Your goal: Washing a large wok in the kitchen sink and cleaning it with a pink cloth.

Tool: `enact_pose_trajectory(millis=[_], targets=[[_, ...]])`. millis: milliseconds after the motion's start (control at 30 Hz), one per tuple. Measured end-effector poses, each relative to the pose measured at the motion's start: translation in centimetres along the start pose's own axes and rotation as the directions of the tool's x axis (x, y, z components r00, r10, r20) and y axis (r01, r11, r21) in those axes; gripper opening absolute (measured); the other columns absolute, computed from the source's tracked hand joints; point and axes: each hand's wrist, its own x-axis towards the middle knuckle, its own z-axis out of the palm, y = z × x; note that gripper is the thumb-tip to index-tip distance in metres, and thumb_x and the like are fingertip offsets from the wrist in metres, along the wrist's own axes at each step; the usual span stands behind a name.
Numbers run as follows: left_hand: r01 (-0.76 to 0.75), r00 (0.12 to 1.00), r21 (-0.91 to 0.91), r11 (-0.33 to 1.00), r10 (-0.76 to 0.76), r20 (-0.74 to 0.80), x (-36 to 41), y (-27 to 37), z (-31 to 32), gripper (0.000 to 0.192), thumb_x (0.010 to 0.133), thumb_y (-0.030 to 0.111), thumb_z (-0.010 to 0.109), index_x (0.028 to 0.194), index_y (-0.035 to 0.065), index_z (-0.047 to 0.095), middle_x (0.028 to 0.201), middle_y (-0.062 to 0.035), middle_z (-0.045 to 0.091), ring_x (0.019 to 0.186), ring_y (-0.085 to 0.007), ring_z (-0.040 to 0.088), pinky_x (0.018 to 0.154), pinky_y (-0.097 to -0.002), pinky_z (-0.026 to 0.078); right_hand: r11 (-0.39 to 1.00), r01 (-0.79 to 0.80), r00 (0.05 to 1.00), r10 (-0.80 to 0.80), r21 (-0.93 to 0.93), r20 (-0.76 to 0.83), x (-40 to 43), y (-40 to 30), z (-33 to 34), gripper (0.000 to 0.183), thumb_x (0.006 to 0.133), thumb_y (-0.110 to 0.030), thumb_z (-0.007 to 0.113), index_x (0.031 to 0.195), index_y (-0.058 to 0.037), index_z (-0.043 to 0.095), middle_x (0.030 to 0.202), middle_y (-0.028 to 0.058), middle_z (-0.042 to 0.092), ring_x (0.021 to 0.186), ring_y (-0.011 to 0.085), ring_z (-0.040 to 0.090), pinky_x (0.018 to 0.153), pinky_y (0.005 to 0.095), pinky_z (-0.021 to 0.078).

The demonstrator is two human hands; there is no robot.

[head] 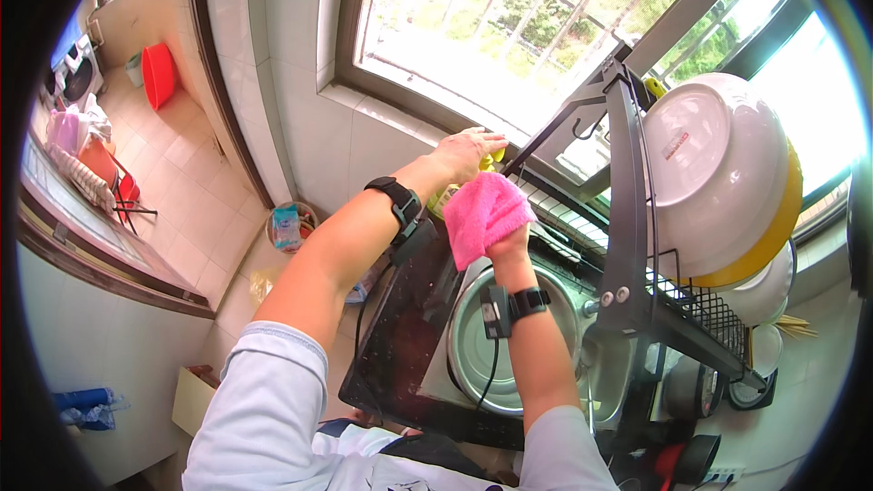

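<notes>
My right hand [510,243] is mostly hidden under a bright pink cloth [484,215] that it holds up beyond the sink. Just past the cloth, my left hand [467,153] lies over the yellow top [492,160] of a bottle with a yellow-green body [443,198]. The fingers of that hand are stretched out towards the window; their grip on the bottle top is partly hidden. Below my right wrist, a round metal basin [487,341] sits in the sink.
A black dish rack [624,218] stands over the sink at right, holding large white bowls [716,164]. The black countertop [402,327] ends at left. A barred window [511,27] is ahead. On the floor at left stands a container with a blue packet [286,226].
</notes>
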Motion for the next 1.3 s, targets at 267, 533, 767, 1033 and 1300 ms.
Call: enact_pose_trajectory(millis=[267,533,767,1033,1300], targets=[[-0.002,0.995,-0.168,0.986,-0.015,-0.100,-0.5,-0.3,0.5,0.045,0.075,0.002,0.047,0.117,0.0157,0.049,0.127,-0.0025,0.041,0.111,-0.0224,0.045,0.092,-0.0287,0.038,0.998,0.067,0.995,-0.068,-0.005,-0.077,3.0,0.4,-1.1,0.038,0.087,-0.033,0.034,0.111,-0.0057,0.047,0.112,0.0113,0.051,0.104,0.0260,0.047,0.092,0.0399,0.0360],[0.035,0.996,-0.153,0.988,-0.046,-0.070,-0.8,0.4,-0.3,0.056,0.068,-0.007,0.040,0.118,0.0180,0.048,0.129,-0.0002,0.039,0.108,-0.0230,0.048,0.089,-0.0293,0.041,0.996,0.091,0.996,-0.091,-0.018,-0.018,3.0,0.3,0.4,0.037,0.088,-0.030,0.033,0.114,-0.0049,0.044,0.116,0.0110,0.049,0.107,0.0254,0.045,0.095,0.0378,0.0335],[0.070,0.996,-0.134,0.988,-0.077,-0.050,-0.8,0.5,-0.2,0.059,0.068,-0.008,0.040,0.120,0.0197,0.046,0.130,0.0015,0.037,0.108,-0.0223,0.048,0.089,-0.0297,0.041,0.998,0.055,0.994,-0.055,0.010,0.093,2.9,0.2,-0.1,0.037,0.089,-0.026,0.034,0.117,-0.0036,0.042,0.118,0.0110,0.048,0.109,0.0242,0.044,0.096,0.0370,0.0322],[0.084,0.996,-0.111,0.990,-0.086,-0.019,-1.1,1.0,-0.4,0.061,0.069,-0.008,0.039,0.121,0.0213,0.044,0.132,0.0020,0.035,0.109,-0.0227,0.047,0.090,-0.0299,0.040,0.997,0.067,0.997,-0.068,-0.022,-0.021,2.7,0.3,-0.2,0.036,0.088,-0.030,0.035,0.112,-0.0052,0.046,0.112,0.0103,0.051,0.104,0.0238,0.047,0.093,0.0372,0.0358],[0.127,0.991,-0.049,0.991,-0.125,0.042,-0.8,1.0,-0.3,0.057,0.073,-0.003,0.042,0.124,0.0226,0.040,0.134,0.0042,0.031,0.114,-0.0217,0.042,0.092,-0.0301,0.038,1.000,-0.003,0.999,0.004,0.012,-0.047,2.2,0.5,-0.4,0.028,0.086,-0.024,0.041,0.106,-0.0051,0.048,0.105,0.0087,0.054,0.098,0.0220,0.050,0.089,0.0355,0.0390]])
